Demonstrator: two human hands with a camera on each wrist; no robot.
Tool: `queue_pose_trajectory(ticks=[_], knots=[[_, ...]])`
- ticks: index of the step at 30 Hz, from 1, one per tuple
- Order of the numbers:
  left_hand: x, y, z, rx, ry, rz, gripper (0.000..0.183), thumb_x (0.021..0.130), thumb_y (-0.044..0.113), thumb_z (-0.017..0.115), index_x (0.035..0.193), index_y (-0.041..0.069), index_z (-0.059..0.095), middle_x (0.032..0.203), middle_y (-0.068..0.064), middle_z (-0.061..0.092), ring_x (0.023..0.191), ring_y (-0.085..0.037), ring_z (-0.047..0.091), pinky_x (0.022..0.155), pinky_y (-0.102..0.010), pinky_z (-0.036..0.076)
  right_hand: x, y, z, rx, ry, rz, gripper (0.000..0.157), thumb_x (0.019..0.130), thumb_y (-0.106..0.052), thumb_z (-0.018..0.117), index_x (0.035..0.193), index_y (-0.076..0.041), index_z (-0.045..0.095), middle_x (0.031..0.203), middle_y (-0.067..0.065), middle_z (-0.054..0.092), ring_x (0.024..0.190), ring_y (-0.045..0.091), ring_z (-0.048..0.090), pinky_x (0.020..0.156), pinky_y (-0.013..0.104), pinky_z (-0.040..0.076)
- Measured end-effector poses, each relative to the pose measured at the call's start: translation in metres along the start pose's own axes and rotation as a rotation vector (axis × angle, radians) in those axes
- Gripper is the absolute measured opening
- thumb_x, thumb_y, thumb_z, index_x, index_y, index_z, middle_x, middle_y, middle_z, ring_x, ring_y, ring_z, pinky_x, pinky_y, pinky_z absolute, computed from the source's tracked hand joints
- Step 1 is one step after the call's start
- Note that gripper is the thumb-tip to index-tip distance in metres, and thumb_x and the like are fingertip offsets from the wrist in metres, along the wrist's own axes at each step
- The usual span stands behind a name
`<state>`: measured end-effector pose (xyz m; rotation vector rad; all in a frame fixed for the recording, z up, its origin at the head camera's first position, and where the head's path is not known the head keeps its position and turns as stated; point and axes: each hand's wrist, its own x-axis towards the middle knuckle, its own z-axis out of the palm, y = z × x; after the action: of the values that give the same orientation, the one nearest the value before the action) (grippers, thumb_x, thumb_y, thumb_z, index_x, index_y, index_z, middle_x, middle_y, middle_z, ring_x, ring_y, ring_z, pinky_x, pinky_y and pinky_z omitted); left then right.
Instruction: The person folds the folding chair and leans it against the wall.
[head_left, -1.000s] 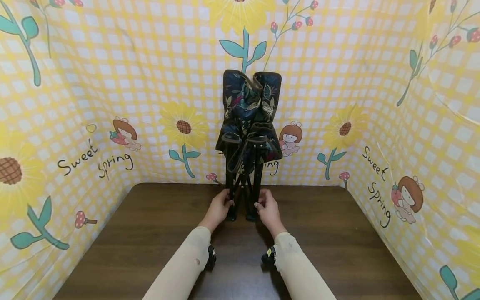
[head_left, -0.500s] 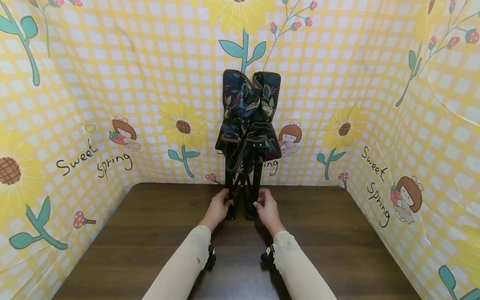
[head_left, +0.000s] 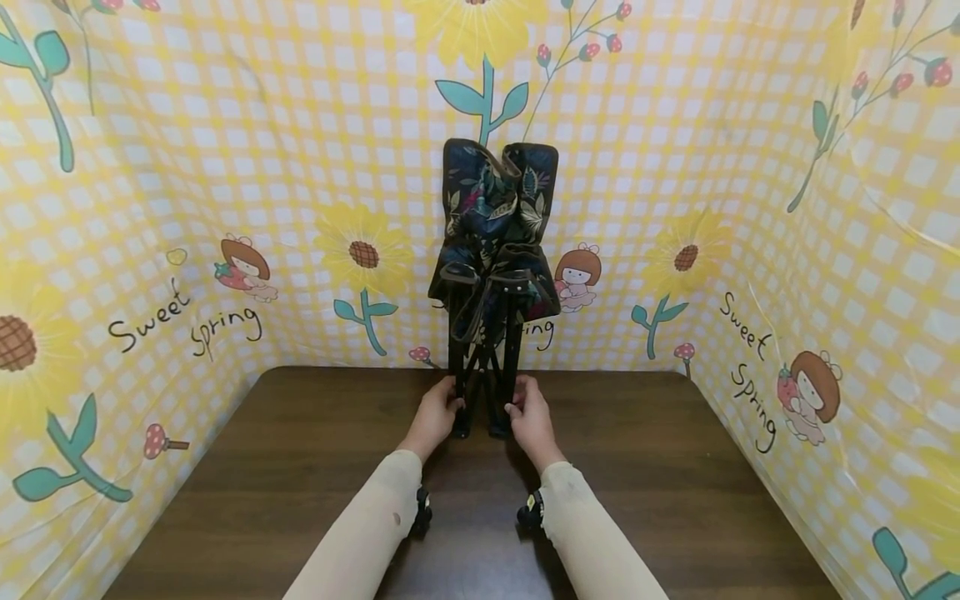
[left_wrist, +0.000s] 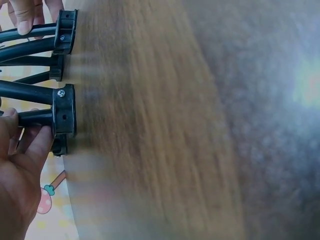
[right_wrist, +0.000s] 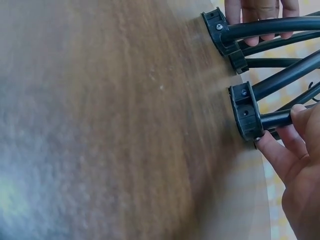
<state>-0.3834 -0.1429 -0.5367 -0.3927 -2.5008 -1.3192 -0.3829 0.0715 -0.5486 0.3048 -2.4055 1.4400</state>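
A folded camping chair [head_left: 491,200] with dark floral fabric and black tube legs stands upright near the back of the brown table. My left hand [head_left: 435,417] holds a leg on the left side near its foot, thumb in front. On the other side my right hand [head_left: 532,417] grips a leg at about the same height. Black plastic feet [left_wrist: 64,110] join the tubes in the left wrist view, with my left thumb and fingers around a tube just above one. In the right wrist view, my right fingers pinch a tube next to a foot [right_wrist: 245,111]; one fingertip touches that foot.
A yellow-and-white checked cloth [head_left: 622,125] with sunflowers and cartoon figures hangs behind and on both sides. The bare wooden table top [head_left: 645,467] spreads in front of the chair and to its left and right.
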Motion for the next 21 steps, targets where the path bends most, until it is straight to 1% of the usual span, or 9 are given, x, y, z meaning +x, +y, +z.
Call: queue_pose_trajectory(ticks=[4,9,13,18,21], knots=[[0.0010,-0.0012,0.0015,0.012,0.010,0.011,0.026,0.098,-0.004,0.063,0.123,0.003,0.062,0.098,-0.009,0.069,0.093,-0.024,0.065,0.087,-0.042,0.055,0.0007,-0.0004,0.0015,-0.009,0.007,0.007,0.046,0.096,0.004,0.067,0.136,-0.009,0.049,0.100,0.011,0.060,0.089,0.023,0.059,0.077,0.038,0.053],[0.0018,-0.0003,0.0024,0.014,0.019,0.002,0.024,0.098,-0.004,0.063,0.121,0.002,0.061,0.098,-0.009,0.069,0.093,-0.024,0.065,0.087,-0.041,0.054,0.0019,-0.0019,0.0014,-0.016,-0.010,0.016,0.048,0.096,0.005,0.066,0.138,-0.009,0.048,0.102,0.012,0.060,0.090,0.025,0.059,0.078,0.039,0.053],[0.0014,0.0020,0.0033,0.027,0.032,0.008,0.022,0.099,-0.004,0.062,0.120,0.002,0.061,0.099,-0.010,0.068,0.096,-0.025,0.065,0.088,-0.042,0.054,0.0018,-0.0043,0.0009,-0.024,-0.017,0.015,0.049,0.097,0.004,0.065,0.141,-0.007,0.046,0.103,0.014,0.060,0.090,0.025,0.058,0.078,0.039,0.052],[0.0007,0.0049,0.0038,0.032,0.036,0.011,0.022,0.099,-0.005,0.061,0.120,0.001,0.061,0.102,-0.012,0.067,0.098,-0.027,0.065,0.088,-0.044,0.055,0.0011,-0.0055,0.0019,-0.032,0.001,0.003,0.050,0.095,0.007,0.065,0.140,-0.006,0.046,0.104,0.018,0.062,0.089,0.025,0.059,0.078,0.040,0.053],[0.0008,0.0050,0.0043,0.036,0.044,0.015,0.022,0.099,-0.006,0.060,0.120,0.000,0.061,0.102,-0.013,0.067,0.097,-0.027,0.065,0.087,-0.044,0.055,0.0010,-0.0050,0.0035,-0.035,0.011,0.002,0.050,0.095,0.007,0.066,0.139,-0.006,0.047,0.103,0.018,0.062,0.089,0.025,0.060,0.079,0.040,0.053]])
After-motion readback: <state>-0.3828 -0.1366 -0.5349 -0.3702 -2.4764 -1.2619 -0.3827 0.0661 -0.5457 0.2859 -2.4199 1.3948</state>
